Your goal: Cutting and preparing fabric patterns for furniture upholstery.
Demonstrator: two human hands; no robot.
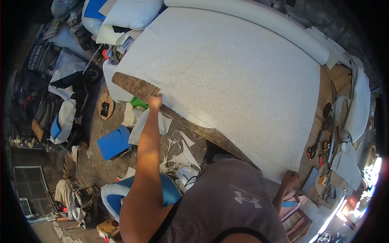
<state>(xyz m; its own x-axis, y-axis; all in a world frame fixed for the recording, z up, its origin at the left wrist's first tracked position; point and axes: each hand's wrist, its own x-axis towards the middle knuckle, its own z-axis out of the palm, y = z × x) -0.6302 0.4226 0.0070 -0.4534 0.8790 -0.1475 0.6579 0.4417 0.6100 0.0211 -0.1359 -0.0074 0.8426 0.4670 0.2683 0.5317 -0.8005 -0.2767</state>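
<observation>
White textured sheet (235, 89) lies over most of the worktable (133, 84). Judged: spreading looks largely done; a brown strip along the near edge is left uncovered. Left hand (154, 101) curls at that edge, right hand (290, 180) at the near right corner; cannot tell whether either pinches the sheet. Table's right side: scissors (311, 152), phone (310, 180). Far side: white roll (259, 21). Floor (91, 152) cluttered with scraps (184, 156).

White sheet (235, 81): flat, open path across.
Far edge: white roll (279, 26) blocks passage.
Desk (325, 87), right side: scissors (311, 151) and phone (310, 180) obstruct.
Left floor (90, 164): cluttered; gaps, perhaps, but too dark to judge.
</observation>
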